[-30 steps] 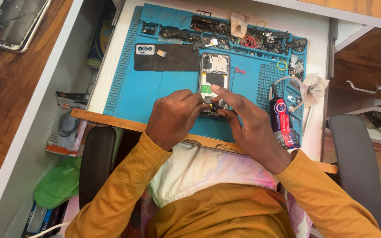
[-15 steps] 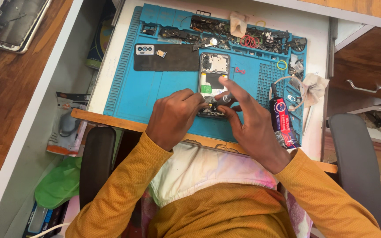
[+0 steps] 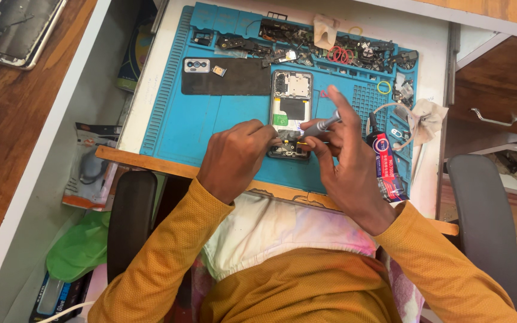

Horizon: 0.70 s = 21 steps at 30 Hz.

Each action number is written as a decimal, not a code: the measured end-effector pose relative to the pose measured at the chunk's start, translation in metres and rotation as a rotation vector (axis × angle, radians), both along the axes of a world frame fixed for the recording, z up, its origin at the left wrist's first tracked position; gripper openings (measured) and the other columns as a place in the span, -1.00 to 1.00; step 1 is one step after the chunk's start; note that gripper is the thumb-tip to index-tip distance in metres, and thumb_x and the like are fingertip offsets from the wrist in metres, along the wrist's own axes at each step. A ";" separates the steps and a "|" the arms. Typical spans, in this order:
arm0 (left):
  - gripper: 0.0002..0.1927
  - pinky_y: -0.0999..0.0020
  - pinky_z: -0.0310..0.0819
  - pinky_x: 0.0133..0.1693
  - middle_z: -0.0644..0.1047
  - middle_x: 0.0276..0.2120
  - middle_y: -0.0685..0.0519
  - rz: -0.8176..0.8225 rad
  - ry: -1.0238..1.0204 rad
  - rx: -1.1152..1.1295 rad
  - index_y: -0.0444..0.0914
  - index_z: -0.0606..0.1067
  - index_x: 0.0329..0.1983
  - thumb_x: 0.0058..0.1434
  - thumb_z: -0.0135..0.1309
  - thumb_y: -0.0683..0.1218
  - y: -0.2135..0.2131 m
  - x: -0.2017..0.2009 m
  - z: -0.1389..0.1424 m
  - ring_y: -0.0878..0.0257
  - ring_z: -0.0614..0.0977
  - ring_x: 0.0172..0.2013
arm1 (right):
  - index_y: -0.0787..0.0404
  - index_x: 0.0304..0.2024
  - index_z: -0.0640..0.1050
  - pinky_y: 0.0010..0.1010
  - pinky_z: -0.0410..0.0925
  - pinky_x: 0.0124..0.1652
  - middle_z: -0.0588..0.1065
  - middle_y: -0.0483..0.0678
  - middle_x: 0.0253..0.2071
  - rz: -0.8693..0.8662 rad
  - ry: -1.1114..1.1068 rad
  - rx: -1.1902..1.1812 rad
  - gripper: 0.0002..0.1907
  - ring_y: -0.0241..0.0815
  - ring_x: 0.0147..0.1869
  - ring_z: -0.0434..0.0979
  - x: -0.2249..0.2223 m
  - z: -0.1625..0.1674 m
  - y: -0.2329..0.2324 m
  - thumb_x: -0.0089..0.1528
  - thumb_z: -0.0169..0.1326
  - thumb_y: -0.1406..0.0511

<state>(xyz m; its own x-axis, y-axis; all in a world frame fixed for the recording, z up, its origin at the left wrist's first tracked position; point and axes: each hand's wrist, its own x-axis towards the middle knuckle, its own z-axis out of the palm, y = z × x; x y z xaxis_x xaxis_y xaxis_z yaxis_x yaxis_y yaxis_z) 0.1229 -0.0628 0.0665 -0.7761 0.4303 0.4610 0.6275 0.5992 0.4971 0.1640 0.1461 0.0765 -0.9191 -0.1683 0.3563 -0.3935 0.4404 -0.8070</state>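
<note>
Gripping a slim metal screwdriver (image 3: 320, 126), right hand (image 3: 345, 167), left hand (image 3: 234, 157) pinching opened phone (image 3: 290, 113), ribbed blue mat (image 3: 210, 119)

Blue repair mat (image 3: 198, 119) covers the desk. Black back cover (image 3: 234, 78) near its top left corner; glue tube (image 3: 387, 164) at its right edge; red rubber bands (image 3: 339, 55) along the top edge.

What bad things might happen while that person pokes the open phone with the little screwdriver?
The screwdriver in the right hand might slip and scratch the bare parts inside the opened phone. The left hand pins only the phone's lower end, so it may shift. A freed screw could vanish among the loose parts on the blue mat.
</note>
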 end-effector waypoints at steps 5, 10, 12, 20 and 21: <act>-0.93 0.08 0.45 -0.43 0.52 -0.43 -0.04 0.007 0.009 -0.006 -0.28 0.54 -0.30 0.25 0.19 -0.17 0.001 -0.001 0.000 -0.02 0.62 -0.38 | 0.15 0.55 -0.04 -0.37 0.57 0.03 0.59 0.12 0.04 -0.021 -0.042 -0.018 -0.26 -0.19 0.03 0.70 0.000 0.000 0.001 0.44 -0.01 0.52; -0.93 0.08 0.45 -0.43 0.53 -0.43 -0.04 0.004 0.005 -0.013 -0.27 0.54 -0.30 0.25 0.19 -0.17 0.001 0.000 0.000 -0.01 0.62 -0.39 | 0.17 0.55 -0.03 -0.38 0.57 0.05 0.59 0.12 0.03 0.014 -0.029 0.002 -0.26 -0.18 0.04 0.70 -0.001 0.001 0.000 0.42 0.00 0.52; -0.93 0.09 0.46 -0.43 0.53 -0.44 -0.03 0.004 0.005 -0.014 -0.27 0.54 -0.30 0.25 0.19 -0.17 0.001 0.000 0.000 -0.01 0.62 -0.39 | 0.18 0.54 -0.02 -0.38 0.57 0.05 0.60 0.12 0.02 0.010 -0.042 -0.008 -0.26 -0.19 0.03 0.70 -0.001 0.001 -0.001 0.42 0.00 0.52; -0.89 0.11 0.45 -0.46 0.54 -0.46 -0.03 0.011 0.000 -0.019 -0.28 0.55 -0.32 0.26 0.20 -0.14 0.002 -0.001 0.000 0.02 0.62 -0.43 | 0.19 0.54 -0.01 -0.40 0.58 0.02 0.60 0.11 0.00 -0.005 -0.024 0.033 -0.25 -0.19 0.02 0.71 -0.001 0.002 -0.001 0.41 0.03 0.51; -0.89 0.11 0.45 -0.46 0.54 -0.46 -0.03 0.009 0.007 -0.018 -0.28 0.55 -0.32 0.26 0.20 -0.14 0.002 -0.001 0.000 0.02 0.62 -0.43 | 0.19 0.54 -0.01 -0.40 0.58 0.02 0.60 0.11 0.00 -0.005 -0.024 0.031 -0.25 -0.19 0.02 0.71 -0.001 0.002 -0.001 0.41 0.03 0.51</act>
<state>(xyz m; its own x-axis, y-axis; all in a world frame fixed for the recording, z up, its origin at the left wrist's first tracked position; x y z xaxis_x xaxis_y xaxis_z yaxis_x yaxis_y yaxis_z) 0.1214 -0.0605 0.0662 -0.7770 0.4313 0.4585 0.6252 0.6138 0.4821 0.1626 0.1450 0.0783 -0.9281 -0.1739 0.3291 -0.3720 0.4674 -0.8020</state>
